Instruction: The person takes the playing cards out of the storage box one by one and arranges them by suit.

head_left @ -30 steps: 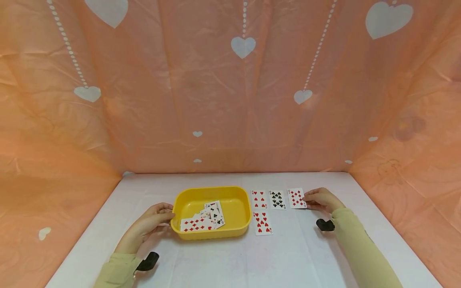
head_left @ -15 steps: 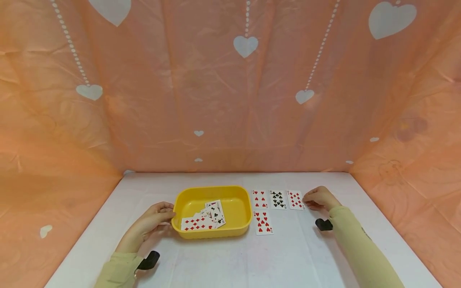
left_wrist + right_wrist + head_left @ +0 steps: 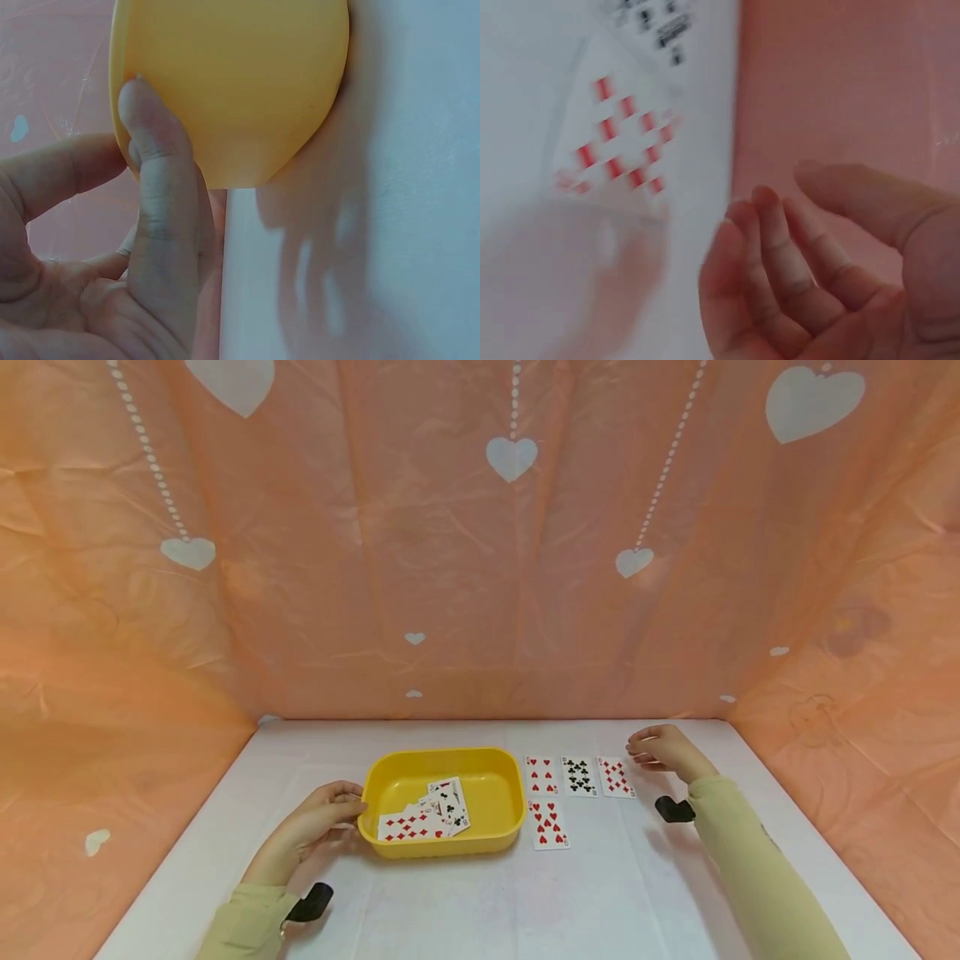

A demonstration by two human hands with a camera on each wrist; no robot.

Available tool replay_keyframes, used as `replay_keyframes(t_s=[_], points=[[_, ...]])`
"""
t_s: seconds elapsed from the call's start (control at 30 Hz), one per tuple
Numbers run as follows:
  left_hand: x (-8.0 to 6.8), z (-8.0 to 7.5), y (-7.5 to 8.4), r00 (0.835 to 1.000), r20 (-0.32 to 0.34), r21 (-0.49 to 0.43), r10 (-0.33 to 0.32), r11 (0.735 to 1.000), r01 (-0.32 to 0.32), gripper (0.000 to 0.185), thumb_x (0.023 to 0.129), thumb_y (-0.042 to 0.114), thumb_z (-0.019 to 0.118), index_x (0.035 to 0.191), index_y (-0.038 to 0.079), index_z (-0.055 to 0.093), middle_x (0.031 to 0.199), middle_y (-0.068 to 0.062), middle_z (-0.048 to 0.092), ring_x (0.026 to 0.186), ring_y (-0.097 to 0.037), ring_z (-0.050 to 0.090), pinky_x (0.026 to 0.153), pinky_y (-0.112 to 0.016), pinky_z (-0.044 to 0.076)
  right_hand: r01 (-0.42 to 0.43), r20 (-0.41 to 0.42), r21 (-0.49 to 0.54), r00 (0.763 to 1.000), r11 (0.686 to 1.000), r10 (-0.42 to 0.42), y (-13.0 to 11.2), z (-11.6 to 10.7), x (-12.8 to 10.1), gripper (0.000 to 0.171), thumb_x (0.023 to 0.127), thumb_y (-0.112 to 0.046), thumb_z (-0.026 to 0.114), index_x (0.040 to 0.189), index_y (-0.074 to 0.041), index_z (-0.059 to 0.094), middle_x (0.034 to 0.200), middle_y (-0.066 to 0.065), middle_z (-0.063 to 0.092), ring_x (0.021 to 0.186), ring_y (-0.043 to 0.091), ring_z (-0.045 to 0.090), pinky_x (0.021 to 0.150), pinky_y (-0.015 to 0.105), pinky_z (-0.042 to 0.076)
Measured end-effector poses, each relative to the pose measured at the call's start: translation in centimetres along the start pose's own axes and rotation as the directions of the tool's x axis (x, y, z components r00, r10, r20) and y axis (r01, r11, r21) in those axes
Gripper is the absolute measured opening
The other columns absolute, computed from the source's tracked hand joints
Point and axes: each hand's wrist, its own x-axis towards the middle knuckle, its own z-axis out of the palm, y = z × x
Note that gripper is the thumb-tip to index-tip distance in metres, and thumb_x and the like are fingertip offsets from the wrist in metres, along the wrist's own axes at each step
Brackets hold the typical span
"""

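A yellow tub (image 3: 491, 793) sits on the white table and holds several face-up playing cards (image 3: 423, 817). My left hand (image 3: 330, 810) grips the tub's left rim; in the left wrist view the thumb (image 3: 154, 157) lies against the tub's outer wall (image 3: 240, 75). Right of the tub, a hearts card (image 3: 542, 775), a clubs card (image 3: 578, 776) and a diamonds card (image 3: 616, 777) lie in a row, with another hearts card (image 3: 548, 824) below. My right hand (image 3: 651, 748) hovers empty, fingers loosely curled, just right of the diamonds card (image 3: 615, 146).
Orange sheets with white hearts (image 3: 510, 456) wall the table on the back and both sides. The white tabletop (image 3: 480, 902) stretches toward me in front of the tub and cards.
My right hand let go of the diamonds card, which now lies flat in the row, and lifted up and back from it. The left hand and tub stayed put.
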Motion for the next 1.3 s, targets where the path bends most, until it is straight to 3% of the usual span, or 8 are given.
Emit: replay_keyframes(t_s=[0.13,0.3,0.6,0.87,1.0,1.07,1.3], points=[[0.1,0.0,0.1,1.0,-0.004,0.002,0.0,1.0,0.001,0.037,0.091,0.005,0.058,0.119,-0.012,0.042,0.097,-0.014,0.06,0.072,-0.018,0.06,0.066,-0.03,0.056,0.084,0.097,0.056,0.991,0.995,-0.089,-2.1,0.2,0.3,0.037,0.096,-0.01,0.053,0.123,0.015,0.048,0.112,0.021,0.063,0.105,0.033,0.061,0.09,0.04,0.05],[0.1,-0.1,0.2,1.0,0.0,0.0,0.006,1.0,-0.006,0.038,0.091,0.005,0.059,0.12,-0.012,0.041,0.096,-0.014,0.06,0.071,-0.018,0.06,0.065,-0.03,0.056,0.152,0.204,0.126,0.963,0.98,-0.176,-5.7,1.4,1.0,0.042,0.099,-0.01,0.049,0.132,0.016,0.041,0.124,0.026,0.056,0.119,0.043,0.05,0.097,0.045,0.045],[0.3,0.1,0.2,1.0,-0.001,-0.002,0.011,1.0,-0.011,0.039,0.091,0.005,0.059,0.12,-0.013,0.041,0.098,-0.014,0.06,0.076,-0.019,0.06,0.066,-0.031,0.056,0.177,0.305,0.202,0.923,0.963,-0.233,-12.3,6.0,2.2,0.04,0.099,-0.012,0.051,0.133,0.01,0.045,0.123,0.025,0.057,0.112,0.037,0.057,0.096,0.047,0.045],[0.4,-0.1,0.3,1.0,0.0,-0.009,0.0,1.0,0.0,0.036,0.092,0.007,0.058,0.119,-0.011,0.042,0.096,-0.015,0.06,0.075,-0.02,0.06,0.066,-0.033,0.056,0.204,0.417,0.172,0.871,0.964,-0.259,-15.1,11.3,3.5,0.037,0.097,-0.008,0.054,0.131,0.006,0.05,0.122,0.02,0.059,0.112,0.035,0.057,0.096,0.046,0.045],[0.3,-0.2,0.3,1.0,0.006,-0.013,0.0,1.0,0.0,0.036,0.092,0.007,0.057,0.119,-0.011,0.042,0.097,-0.015,0.06,0.076,-0.019,0.06,0.066,-0.031,0.056,0.214,0.491,0.139,0.833,0.967,-0.255,-15.3,14.5,4.3,0.035,0.097,-0.012,0.055,0.129,0.003,0.053,0.118,0.015,0.063,0.114,0.036,0.056,0.097,0.047,0.044],[0.3,-0.2,0.2,1.0,-0.001,-0.011,-0.005,1.0,0.005,0.036,0.092,0.006,0.057,0.119,-0.011,0.042,0.097,-0.015,0.059,0.076,-0.019,0.06,0.066,-0.031,0.056,0.227,0.536,0.131,0.803,0.965,-0.262,-15.2,16.0,4.6,0.035,0.097,-0.012,0.055,0.128,0.003,0.054,0.117,0.014,0.064,0.113,0.036,0.056,0.097,0.046,0.044],[0.2,0.0,0.1,1.0,-0.015,-0.01,-0.024,1.0,0.024,0.037,0.092,0.007,0.059,0.12,-0.01,0.042,0.096,-0.014,0.058,0.075,-0.018,0.06,0.065,-0.03,0.056,0.249,0.66,0.086,0.711,0.965,-0.242,-14.7,20.1,5.0,0.039,0.097,-0.012,0.055,0.131,0.007,0.051,0.127,0.024,0.056,0.117,0.039,0.053,0.098,0.044,0.044]])
